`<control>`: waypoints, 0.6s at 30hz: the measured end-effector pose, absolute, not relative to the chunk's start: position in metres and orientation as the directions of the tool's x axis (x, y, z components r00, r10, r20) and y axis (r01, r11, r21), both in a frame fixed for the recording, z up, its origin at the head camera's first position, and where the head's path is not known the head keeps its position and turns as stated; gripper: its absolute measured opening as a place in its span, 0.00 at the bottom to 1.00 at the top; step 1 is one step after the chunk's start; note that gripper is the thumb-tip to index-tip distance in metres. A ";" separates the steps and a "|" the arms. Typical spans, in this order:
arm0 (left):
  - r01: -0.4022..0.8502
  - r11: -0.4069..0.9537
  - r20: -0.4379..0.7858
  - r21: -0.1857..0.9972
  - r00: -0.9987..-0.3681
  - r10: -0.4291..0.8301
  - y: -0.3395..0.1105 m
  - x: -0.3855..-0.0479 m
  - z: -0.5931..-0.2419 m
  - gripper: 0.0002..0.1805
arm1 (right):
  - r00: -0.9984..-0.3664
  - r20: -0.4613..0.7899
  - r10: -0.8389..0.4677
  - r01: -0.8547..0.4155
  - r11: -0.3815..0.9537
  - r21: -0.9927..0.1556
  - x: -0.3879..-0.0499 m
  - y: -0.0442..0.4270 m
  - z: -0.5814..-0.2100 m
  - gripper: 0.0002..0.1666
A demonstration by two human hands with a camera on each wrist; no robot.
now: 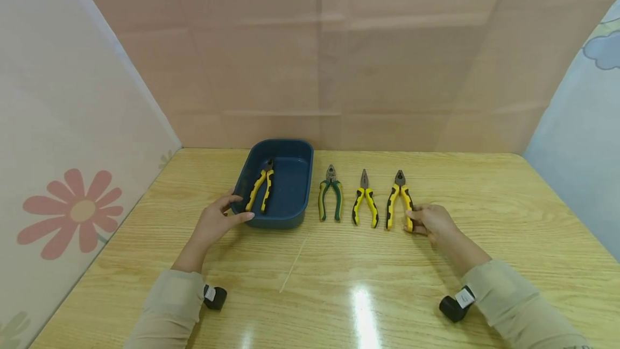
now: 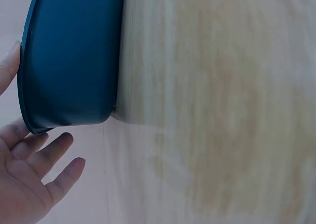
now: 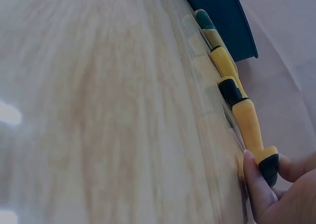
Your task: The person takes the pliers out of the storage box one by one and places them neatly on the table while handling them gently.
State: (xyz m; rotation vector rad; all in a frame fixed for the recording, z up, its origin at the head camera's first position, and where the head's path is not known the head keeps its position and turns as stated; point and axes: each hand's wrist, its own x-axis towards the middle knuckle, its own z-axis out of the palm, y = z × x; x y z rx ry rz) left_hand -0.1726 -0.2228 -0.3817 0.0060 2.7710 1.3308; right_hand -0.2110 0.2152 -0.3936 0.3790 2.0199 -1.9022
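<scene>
A blue tray stands on the table, with yellow-black pliers lying inside at its left. My left hand is at the tray's front left corner, thumb and fingers on its rim; in the left wrist view the fingers spread loosely by the tray wall. Right of the tray lie green-handled pliers, yellow-black long-nose pliers and larger yellow-black pliers. My right hand pinches the right handle of the larger pliers; the right wrist view shows thumb and fingers around that handle.
The wood-grain table bears a thin pale line in front of the tray. A brown-pink backdrop stands behind, with pale printed sheets at both sides. A black wrist camera sits at my left cuff, another at my right.
</scene>
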 end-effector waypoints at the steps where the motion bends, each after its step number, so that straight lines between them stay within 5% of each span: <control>1: -0.024 0.628 -0.059 0.778 -0.998 0.035 -0.223 -0.173 -0.382 0.42 | -0.909 -0.414 -0.044 0.410 0.077 -0.909 -0.211 0.215 -0.393 0.31; 18: -0.033 0.621 -0.067 0.783 -0.997 0.032 -0.221 -0.171 -0.380 0.42 | -0.923 -0.367 -0.116 0.299 0.382 -0.874 -0.217 0.223 -0.394 0.31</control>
